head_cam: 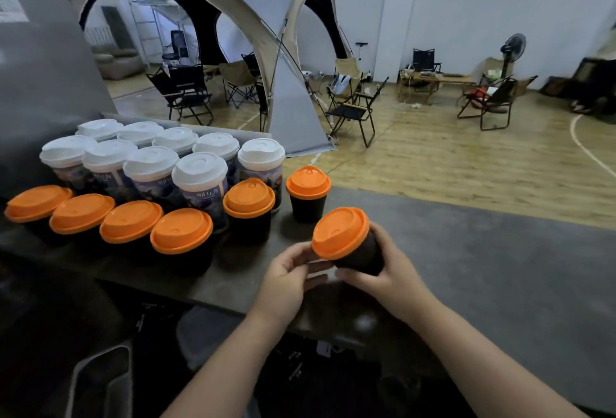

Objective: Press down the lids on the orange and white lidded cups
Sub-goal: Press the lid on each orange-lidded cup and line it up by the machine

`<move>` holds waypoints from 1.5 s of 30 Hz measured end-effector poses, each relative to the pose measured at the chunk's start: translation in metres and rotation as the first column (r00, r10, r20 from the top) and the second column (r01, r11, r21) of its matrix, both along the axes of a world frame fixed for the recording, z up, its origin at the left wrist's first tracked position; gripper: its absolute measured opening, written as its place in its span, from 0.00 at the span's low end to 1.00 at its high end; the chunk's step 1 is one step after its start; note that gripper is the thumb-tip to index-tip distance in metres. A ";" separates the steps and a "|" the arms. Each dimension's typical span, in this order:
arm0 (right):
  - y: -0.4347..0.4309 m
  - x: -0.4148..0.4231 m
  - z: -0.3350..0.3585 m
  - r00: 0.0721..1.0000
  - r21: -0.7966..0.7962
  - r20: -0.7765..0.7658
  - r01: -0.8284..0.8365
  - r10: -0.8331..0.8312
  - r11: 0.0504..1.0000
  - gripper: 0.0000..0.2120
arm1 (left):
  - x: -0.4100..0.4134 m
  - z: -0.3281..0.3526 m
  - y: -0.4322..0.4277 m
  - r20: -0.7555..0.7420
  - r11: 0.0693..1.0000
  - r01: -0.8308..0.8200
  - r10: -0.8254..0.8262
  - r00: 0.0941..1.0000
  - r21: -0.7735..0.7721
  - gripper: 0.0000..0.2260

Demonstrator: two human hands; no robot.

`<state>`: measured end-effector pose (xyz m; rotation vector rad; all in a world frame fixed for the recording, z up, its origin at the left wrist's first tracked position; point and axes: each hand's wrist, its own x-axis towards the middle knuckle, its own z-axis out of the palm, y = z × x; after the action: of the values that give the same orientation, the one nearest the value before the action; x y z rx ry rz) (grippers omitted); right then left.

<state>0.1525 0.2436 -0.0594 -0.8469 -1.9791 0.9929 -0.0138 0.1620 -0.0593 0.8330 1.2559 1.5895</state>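
Note:
A dark cup with an orange lid is tilted toward the left above the grey table. My right hand grips the cup's dark body from the right and below. My left hand has curled fingers at the lid's lower rim. Several more orange-lidded dark cups stand in a row along the table's left front, two of them farther back. Behind them stand several white-lidded printed cups in two rows.
The table's near edge runs just under my wrists, with dark bags and a grey bin on the floor below. A grey panel rises behind the cups at left. Beyond the table are a tent and folding chairs on a wooden floor.

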 end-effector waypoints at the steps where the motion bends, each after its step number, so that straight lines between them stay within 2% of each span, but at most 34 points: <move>1: 0.005 0.014 0.003 0.999 0.011 0.001 0.052 -0.052 0.999 0.36 | 0.006 0.005 0.011 0.047 0.999 0.018 -0.017 0.999 -0.034 0.18; 3: 0.010 0.040 0.004 0.988 0.022 0.002 0.154 -0.155 0.988 0.35 | 0.017 0.011 0.031 0.123 0.996 0.065 -0.057 0.991 -0.059 0.12; 4: 0.010 0.050 0.002 0.981 0.025 0.004 0.196 -0.196 0.980 0.34 | 0.022 0.011 0.038 0.123 0.992 0.112 -0.104 0.987 -0.059 0.12; 5: 0.009 0.058 -0.002 0.974 0.030 0.009 0.228 -0.228 0.973 0.33 | 0.026 0.010 0.043 0.082 0.984 0.172 -0.167 0.982 -0.056 0.15; 7: 0.007 0.066 -0.011 0.967 0.038 0.007 0.254 -0.255 0.966 0.30 | 0.034 0.004 0.047 -0.102 0.957 0.288 -0.291 0.951 -0.043 0.22; 9: 0.007 0.066 -0.015 0.974 0.054 0.008 0.226 -0.227 0.973 0.31 | 0.040 -0.002 0.047 -0.273 0.950 0.311 -0.305 0.912 -0.021 0.25; 11: 0.007 0.064 -0.015 0.981 0.071 0.034 0.190 -0.192 0.979 0.33 | 0.043 -0.003 0.046 -0.326 0.958 0.286 -0.270 0.906 -0.001 0.22; 13: 0.009 0.064 -0.016 0.983 0.065 0.031 0.177 -0.179 0.982 0.34 | 0.043 -0.004 0.045 -0.313 0.954 0.299 -0.278 0.908 0.017 0.21; 17: 0.011 0.064 -0.018 0.987 0.033 0.035 0.153 -0.154 0.988 0.29 | 0.039 -0.007 0.041 -0.279 0.965 0.258 -0.235 0.931 0.048 0.28; 21: 0.009 0.064 -0.018 0.992 0.062 0.016 0.128 -0.129 0.990 0.28 | 0.036 -0.009 0.041 -0.217 0.955 0.289 -0.270 0.938 0.060 0.30; 24: 0.009 0.063 -0.021 0.995 0.108 0.037 0.083 -0.087 0.991 0.33 | 0.034 -0.008 0.043 -0.179 0.958 0.284 -0.272 0.946 0.045 0.26; 27: 0.010 0.061 -0.021 0.994 0.125 0.053 0.091 -0.098 0.988 0.30 | 0.028 -0.012 0.043 -0.160 0.960 0.270 -0.256 0.953 0.073 0.22; 29: 0.010 0.061 -0.021 0.994 0.135 0.044 0.095 -0.102 0.986 0.29 | 0.026 -0.014 0.044 -0.150 0.956 0.281 -0.267 0.952 0.083 0.22; 34: 0.008 0.062 -0.022 0.995 0.155 0.062 0.071 -0.081 0.985 0.35 | 0.026 -0.010 0.047 -0.105 0.951 0.303 -0.296 0.949 0.057 0.24; 40: 0.008 0.062 -0.021 0.989 0.164 0.102 0.087 -0.104 0.983 0.33 | 0.024 -0.013 0.044 -0.161 0.957 0.276 -0.260 0.952 0.086 0.26; 45: 0.008 0.062 -0.021 0.980 0.222 0.148 0.099 -0.133 0.970 0.37 | 0.027 -0.011 0.043 -0.130 0.966 0.251 -0.241 0.962 0.067 0.23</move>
<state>0.2145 0.2516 -0.0805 -0.9351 -2.1009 0.6476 0.0131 0.2053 -0.0707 1.1083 1.1257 1.4152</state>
